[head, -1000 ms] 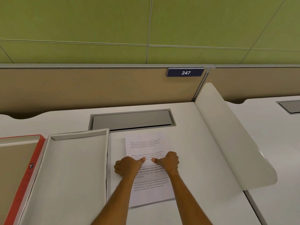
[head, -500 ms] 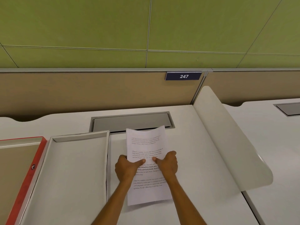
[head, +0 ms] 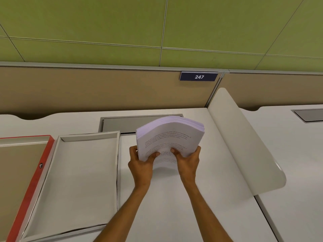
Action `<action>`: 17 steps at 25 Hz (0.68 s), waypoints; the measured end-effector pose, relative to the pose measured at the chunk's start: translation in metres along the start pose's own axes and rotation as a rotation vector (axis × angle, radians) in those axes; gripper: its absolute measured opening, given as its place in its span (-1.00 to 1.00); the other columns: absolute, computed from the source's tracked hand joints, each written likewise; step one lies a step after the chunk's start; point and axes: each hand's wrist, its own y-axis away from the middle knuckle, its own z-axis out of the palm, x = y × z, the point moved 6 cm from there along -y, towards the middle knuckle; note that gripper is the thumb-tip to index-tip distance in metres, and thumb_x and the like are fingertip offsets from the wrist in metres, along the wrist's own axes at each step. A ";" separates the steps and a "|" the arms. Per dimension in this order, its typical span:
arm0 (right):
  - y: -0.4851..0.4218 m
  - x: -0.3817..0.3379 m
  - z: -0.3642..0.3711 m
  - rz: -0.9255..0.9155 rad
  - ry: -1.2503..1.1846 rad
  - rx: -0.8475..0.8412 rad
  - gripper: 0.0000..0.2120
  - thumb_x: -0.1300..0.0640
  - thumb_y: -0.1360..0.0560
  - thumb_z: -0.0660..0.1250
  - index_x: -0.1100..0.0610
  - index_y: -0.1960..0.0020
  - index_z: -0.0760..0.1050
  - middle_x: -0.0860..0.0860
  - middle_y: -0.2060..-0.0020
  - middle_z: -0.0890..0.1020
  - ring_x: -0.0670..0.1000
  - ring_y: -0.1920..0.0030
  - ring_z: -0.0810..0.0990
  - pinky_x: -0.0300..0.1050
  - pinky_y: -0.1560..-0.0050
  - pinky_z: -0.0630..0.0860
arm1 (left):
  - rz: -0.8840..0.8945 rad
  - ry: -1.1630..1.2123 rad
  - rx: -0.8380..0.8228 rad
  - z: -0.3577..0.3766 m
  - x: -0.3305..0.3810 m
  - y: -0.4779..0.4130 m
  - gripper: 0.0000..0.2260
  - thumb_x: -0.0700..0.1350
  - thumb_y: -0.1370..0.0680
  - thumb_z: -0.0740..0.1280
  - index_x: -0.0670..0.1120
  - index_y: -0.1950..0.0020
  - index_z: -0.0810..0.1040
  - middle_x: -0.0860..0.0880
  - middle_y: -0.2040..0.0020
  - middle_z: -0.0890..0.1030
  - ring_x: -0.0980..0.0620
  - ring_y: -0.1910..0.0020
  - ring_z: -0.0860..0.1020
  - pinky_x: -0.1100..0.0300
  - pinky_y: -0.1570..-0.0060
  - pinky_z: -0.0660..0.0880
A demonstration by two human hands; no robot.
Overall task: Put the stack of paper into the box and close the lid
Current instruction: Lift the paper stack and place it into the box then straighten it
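The stack of paper (head: pixel 170 137), white with printed text on its top sheet, is held above the desk, tilted up and bowed across the middle. My left hand (head: pixel 141 161) grips its near left side and my right hand (head: pixel 188 159) its near right side, thumbs on top. The open white box (head: pixel 78 172) lies flat on the desk just left of my hands, with nothing in it. To its left lies the lid (head: pixel 26 172), red-edged with a brown inside, partly cut off by the frame.
A grey cable hatch (head: pixel 125 123) is set into the white desk (head: pixel 201 206) behind the paper. A curved white divider (head: pixel 244 151) stands on the right. A beige partition carries a plate marked 247 (head: pixel 199 76).
The stack lay flat on the desk under my hands; both hands have gripped its sides and lifted it, tilting it up so that it bends.
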 end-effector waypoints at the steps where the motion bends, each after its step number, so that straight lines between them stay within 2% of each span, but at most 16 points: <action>1: 0.002 0.003 -0.001 0.008 0.000 0.006 -0.33 0.16 -0.23 0.65 -0.36 0.00 0.31 -0.18 0.02 0.59 -0.30 0.03 0.61 -0.39 0.25 0.59 | 0.004 0.000 -0.008 0.000 -0.002 0.001 -0.43 -0.07 -0.30 0.62 0.39 -0.02 0.35 0.48 0.11 0.55 0.40 0.04 0.58 0.48 0.27 0.55; 5: 0.011 0.017 -0.005 0.034 -0.012 0.030 -0.32 0.14 -0.22 0.66 -0.36 -0.02 0.31 -0.19 0.01 0.59 -0.29 0.03 0.61 -0.38 0.21 0.60 | 0.024 -0.006 -0.042 0.003 -0.009 0.008 -0.43 -0.11 -0.32 0.60 0.39 -0.03 0.37 0.47 0.10 0.56 0.36 0.02 0.58 0.43 0.20 0.59; 9: 0.014 0.023 -0.009 0.020 -0.030 0.029 -0.30 0.10 -0.23 0.65 -0.38 -0.10 0.30 -0.36 0.05 0.59 -0.28 -0.02 0.60 -0.37 0.16 0.62 | 0.037 0.006 -0.077 0.003 -0.015 0.007 -0.37 -0.13 -0.32 0.60 0.46 -0.08 0.35 0.48 0.08 0.54 0.37 0.00 0.57 0.49 0.21 0.55; 13: 0.015 0.028 -0.011 0.037 0.027 -0.025 -0.22 0.05 -0.18 0.66 -0.31 -0.20 0.28 -0.42 0.02 0.55 -0.33 -0.05 0.56 -0.46 0.12 0.57 | -0.001 -0.036 -0.118 -0.001 -0.026 0.002 -0.31 -0.07 -0.26 0.62 0.48 -0.10 0.31 0.34 0.02 0.53 0.14 0.02 0.59 0.50 0.17 0.55; 17: 0.019 0.031 -0.010 0.043 0.048 -0.010 -0.22 0.04 -0.20 0.67 -0.20 -0.25 0.30 -0.36 -0.01 0.55 -0.33 -0.07 0.55 -0.48 0.10 0.56 | -0.037 -0.034 -0.137 -0.001 -0.034 -0.004 -0.37 -0.10 -0.29 0.61 0.37 -0.14 0.37 0.21 -0.05 0.54 0.07 -0.01 0.58 0.46 0.12 0.54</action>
